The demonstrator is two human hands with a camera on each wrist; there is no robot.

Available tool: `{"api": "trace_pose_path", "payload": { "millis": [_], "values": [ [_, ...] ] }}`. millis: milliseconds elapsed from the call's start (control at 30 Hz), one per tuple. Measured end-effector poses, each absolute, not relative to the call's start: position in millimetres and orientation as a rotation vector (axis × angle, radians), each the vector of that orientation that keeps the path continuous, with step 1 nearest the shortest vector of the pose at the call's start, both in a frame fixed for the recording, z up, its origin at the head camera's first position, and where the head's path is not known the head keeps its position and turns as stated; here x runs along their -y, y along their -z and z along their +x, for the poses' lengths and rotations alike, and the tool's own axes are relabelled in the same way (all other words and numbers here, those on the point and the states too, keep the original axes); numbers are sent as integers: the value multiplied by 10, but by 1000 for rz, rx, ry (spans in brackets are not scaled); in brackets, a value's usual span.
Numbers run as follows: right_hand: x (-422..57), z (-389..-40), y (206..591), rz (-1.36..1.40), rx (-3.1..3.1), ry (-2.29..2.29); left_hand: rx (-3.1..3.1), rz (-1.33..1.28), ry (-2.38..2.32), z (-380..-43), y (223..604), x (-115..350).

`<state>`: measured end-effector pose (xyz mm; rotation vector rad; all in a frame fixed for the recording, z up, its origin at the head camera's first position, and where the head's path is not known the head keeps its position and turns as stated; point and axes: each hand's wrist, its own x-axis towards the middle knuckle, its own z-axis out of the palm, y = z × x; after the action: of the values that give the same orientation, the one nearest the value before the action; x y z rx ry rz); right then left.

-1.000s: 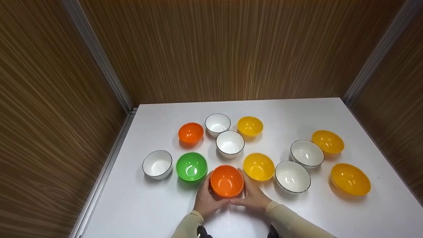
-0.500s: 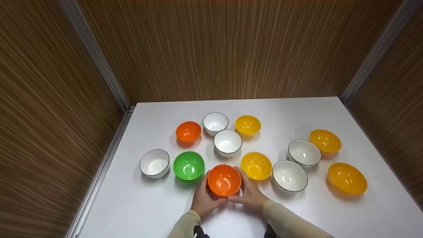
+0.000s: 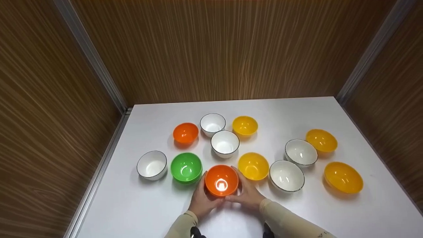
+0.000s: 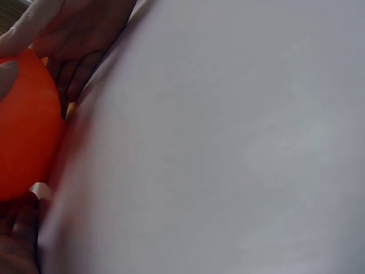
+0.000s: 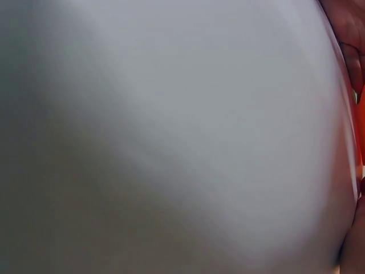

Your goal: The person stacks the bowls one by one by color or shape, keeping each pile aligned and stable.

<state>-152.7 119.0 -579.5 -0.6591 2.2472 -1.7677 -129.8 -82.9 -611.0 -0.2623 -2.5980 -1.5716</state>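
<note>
Near the front of the white table, both hands hold an orange bowl, its opening facing up. The left hand curves around its left side and the right hand around its right, with the thumbs close together at the near side. In the left wrist view the orange bowl shows side-on at the left edge, between the two hands. Only a sliver of it appears at the right edge of the right wrist view. Left of it stand stacked green bowls; a yellow bowl is just right of it.
Behind are a second orange bowl, two white bowls and a yellow bowl. Another white bowl stands far left. To the right are two white bowls and two tilted-looking yellow bowls. Wood-grain panels enclose the table.
The whole scene has slid slightly left in the head view. Both hands still hold the orange bowl in about the same place among the other bowls.
</note>
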Motion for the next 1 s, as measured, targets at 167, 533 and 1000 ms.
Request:
{"api": "trace_pose_path", "payload": {
  "millis": [167,533,1000],
  "values": [
    [-1177,-1584,5965,-674,-2299,1732,2656,-189,1607,-1207,6035,851],
    [-1179,-1579,5962,-644,-2303,1742,2634,-136,1618,-842,5554,924],
    [-1175,-1485,5745,-646,-2357,1669,2670,-324,1342,-1546,4525,1358]
  ]
}}
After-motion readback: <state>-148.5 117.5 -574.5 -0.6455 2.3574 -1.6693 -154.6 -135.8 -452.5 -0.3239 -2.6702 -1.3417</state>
